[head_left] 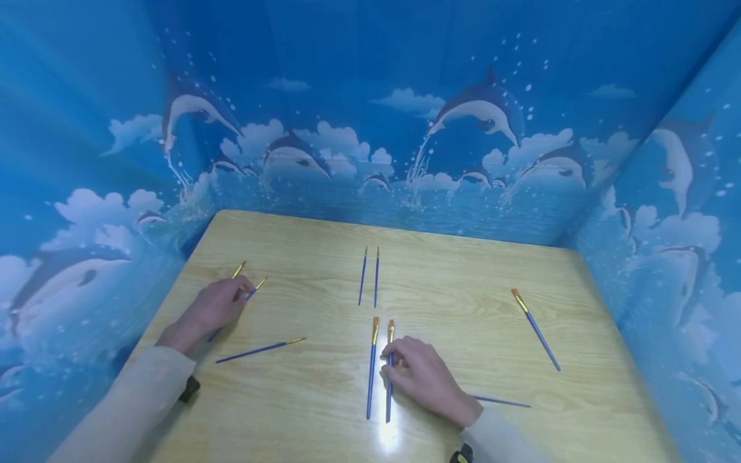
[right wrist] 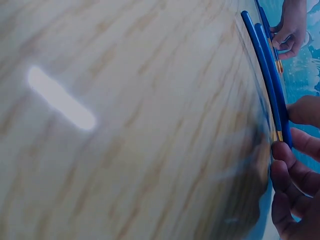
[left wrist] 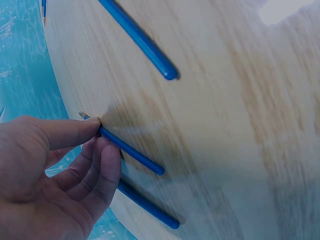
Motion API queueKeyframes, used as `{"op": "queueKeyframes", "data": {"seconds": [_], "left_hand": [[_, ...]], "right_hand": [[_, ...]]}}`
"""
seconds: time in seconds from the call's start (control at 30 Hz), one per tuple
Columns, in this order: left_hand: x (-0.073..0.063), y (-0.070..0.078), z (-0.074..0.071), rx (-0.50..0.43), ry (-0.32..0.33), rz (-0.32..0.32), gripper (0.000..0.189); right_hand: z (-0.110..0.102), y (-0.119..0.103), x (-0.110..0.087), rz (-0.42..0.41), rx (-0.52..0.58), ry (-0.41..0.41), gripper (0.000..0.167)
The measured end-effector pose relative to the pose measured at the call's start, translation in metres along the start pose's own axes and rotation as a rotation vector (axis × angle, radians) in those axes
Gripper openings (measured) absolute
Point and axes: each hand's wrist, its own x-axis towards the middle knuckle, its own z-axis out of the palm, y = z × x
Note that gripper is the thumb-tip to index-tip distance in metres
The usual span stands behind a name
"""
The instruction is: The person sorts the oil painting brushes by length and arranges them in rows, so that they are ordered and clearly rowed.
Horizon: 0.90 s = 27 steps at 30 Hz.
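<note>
My left hand [head_left: 217,308] is at the left of the table, its thumb and forefinger pinching a thin blue-handled paintbrush [left wrist: 132,151]. Partly hidden behind that hand is a second paintbrush [left wrist: 150,206]; its tip shows beyond the knuckles in the head view. A third paintbrush [head_left: 255,352] lies nearer me. At the middle, my right hand [head_left: 425,378] pinches a flat paintbrush [head_left: 389,402] between thumb and fingers, close to its gold ferrule. Parallel to it, just left, lies another flat paintbrush [head_left: 372,373].
Two thin paintbrushes, one left [head_left: 363,280] and one right [head_left: 377,280], lie side by side farther back. A flat paintbrush [head_left: 537,331] lies slanted at the right. Another blue handle [head_left: 502,402] sticks out behind my right wrist. Dolphin-print curtains [head_left: 370,116] surround the wooden table [head_left: 463,283].
</note>
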Motion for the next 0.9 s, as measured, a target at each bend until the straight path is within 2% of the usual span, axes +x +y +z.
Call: {"op": "queueKeyframes", "data": {"seconds": [0.27,0.5,0.9], "left_hand": [[0.0000,-0.0006,0.0008,0.001,-0.007,-0.018,0.027],[-0.0003,0.0003,-0.0010,-0.002,-0.013,-0.030,0.027],[0.0009,0.0000,-0.0001,-0.003,-0.021,-0.053,0.028]], "right_hand": [[0.0046,-0.0033,0.0023,0.014,-0.127,0.008,0.019],[0.0059,-0.0030,0.0015,-0.016,-0.119,0.038,0.018],[0.0065,-0.0022,0.0000,0.034,-0.108,0.033,0.019]]}}
